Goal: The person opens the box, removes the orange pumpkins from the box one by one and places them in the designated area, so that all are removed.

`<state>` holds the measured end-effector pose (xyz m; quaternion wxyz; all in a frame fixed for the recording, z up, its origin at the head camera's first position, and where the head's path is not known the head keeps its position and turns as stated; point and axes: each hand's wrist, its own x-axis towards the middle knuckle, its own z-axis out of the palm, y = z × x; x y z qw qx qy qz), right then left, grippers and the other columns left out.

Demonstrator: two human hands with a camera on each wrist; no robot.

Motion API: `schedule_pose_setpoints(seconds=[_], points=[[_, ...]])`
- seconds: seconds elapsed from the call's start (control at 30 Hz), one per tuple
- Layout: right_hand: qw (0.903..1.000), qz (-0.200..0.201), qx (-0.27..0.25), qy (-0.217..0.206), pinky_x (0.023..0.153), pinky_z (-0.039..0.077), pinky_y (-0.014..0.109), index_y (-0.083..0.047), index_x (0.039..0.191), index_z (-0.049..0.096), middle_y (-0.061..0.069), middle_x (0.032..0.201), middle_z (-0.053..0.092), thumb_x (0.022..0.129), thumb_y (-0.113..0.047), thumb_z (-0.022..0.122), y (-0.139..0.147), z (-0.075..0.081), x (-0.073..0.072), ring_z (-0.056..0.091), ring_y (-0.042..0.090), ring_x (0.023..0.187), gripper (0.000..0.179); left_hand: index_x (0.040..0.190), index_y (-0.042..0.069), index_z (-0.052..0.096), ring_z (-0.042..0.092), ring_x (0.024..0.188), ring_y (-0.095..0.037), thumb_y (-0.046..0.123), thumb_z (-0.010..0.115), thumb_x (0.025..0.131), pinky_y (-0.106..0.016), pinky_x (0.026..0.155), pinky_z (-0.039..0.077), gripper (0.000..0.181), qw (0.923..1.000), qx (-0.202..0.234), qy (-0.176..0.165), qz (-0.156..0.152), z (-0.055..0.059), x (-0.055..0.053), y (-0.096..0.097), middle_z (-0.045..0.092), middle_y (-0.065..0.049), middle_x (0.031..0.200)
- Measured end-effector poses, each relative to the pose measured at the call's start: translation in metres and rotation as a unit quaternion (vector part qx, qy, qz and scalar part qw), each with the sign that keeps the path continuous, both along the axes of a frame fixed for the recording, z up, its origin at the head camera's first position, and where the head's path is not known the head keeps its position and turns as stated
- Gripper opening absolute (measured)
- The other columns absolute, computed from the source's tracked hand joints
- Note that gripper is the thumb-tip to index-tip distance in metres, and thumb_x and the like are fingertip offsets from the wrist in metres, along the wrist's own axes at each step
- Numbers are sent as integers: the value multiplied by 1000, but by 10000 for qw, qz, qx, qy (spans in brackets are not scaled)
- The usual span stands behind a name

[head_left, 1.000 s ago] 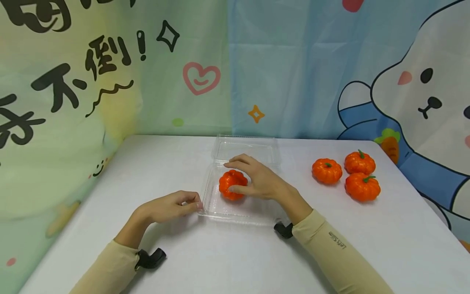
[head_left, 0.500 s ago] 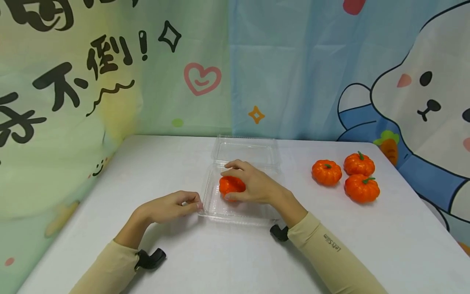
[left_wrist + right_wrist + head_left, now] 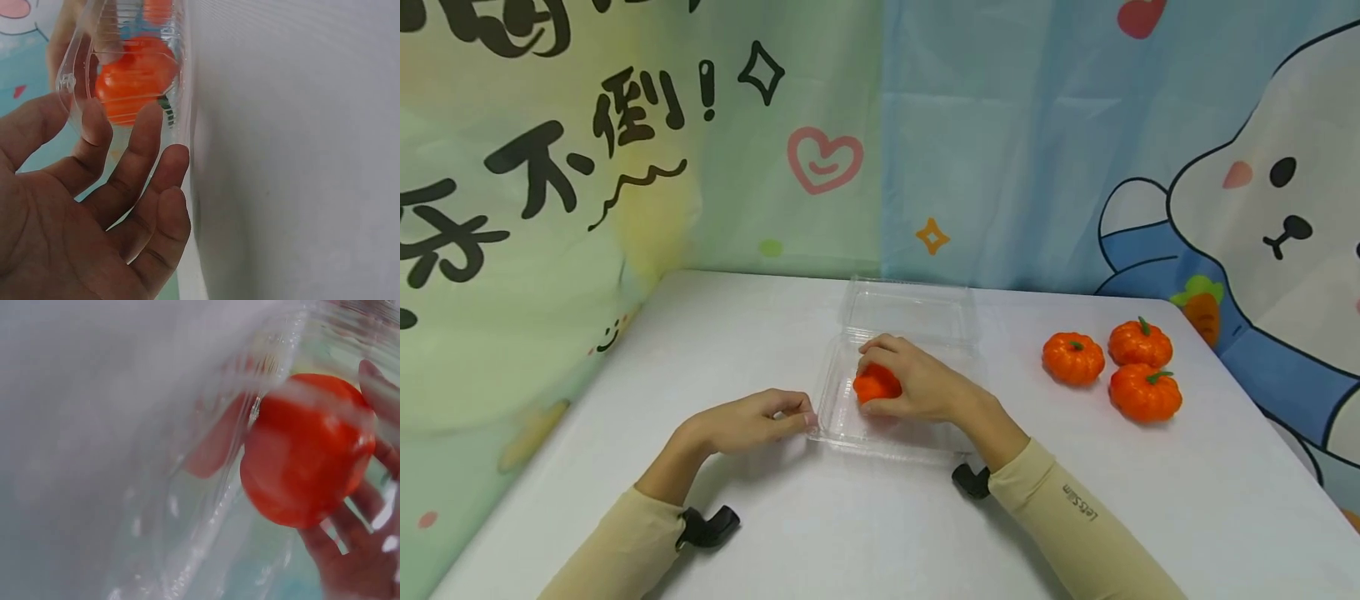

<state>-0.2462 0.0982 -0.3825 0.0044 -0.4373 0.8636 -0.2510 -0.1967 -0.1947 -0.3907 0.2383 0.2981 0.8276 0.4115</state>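
Note:
A clear plastic clamshell box (image 3: 880, 450) lies unfolded on the white table, its lid (image 3: 910, 310) spread toward the back. Inside the base sits a small glossy orange pumpkin (image 3: 876, 384). My right hand (image 3: 925, 385) reaches in from the right and grips the pumpkin, thumb in front and fingers over the far side. Seen from the right wrist, the pumpkin (image 3: 306, 456) shows behind the clear plastic wall. My left hand (image 3: 747, 423) pinches the box's near left corner; the left wrist view shows thumb and forefinger at that corner, the other fingers loosely bent below.
Three more orange pumpkins with green stems stand together at the right: a left one (image 3: 1072, 358), a back one (image 3: 1140, 342) and a front one (image 3: 1145, 393). A printed cloth (image 3: 1000, 150) hangs behind the table (image 3: 865, 533).
My right hand has closed its fingers further around the pumpkin, covering more of it. The left hand keeps its place at the corner. The head view has shifted slightly.

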Motion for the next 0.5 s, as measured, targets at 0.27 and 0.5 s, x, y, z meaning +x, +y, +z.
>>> schedule_pose_setpoints(seconds=[0.27,0.5], points=[[9994,-62,85,-327,96,52,33,-8,132,56,2,126,56,88,-25,81,2,1,3,55,19,113,53,97,7,64,46,79,-14,29,52,108,-27,71,36,26,10000,-45,-24,20,-2,0,0,49,3,83],[9942,-377,635,-787,100,52,43,-14,150,49,8,147,47,87,-30,80,13,11,8,45,28,132,72,98,8,64,47,79,-14,29,52,108,-27,71,38,26,9999,-124,-15,22,-1,-1,-1,51,2,83]])
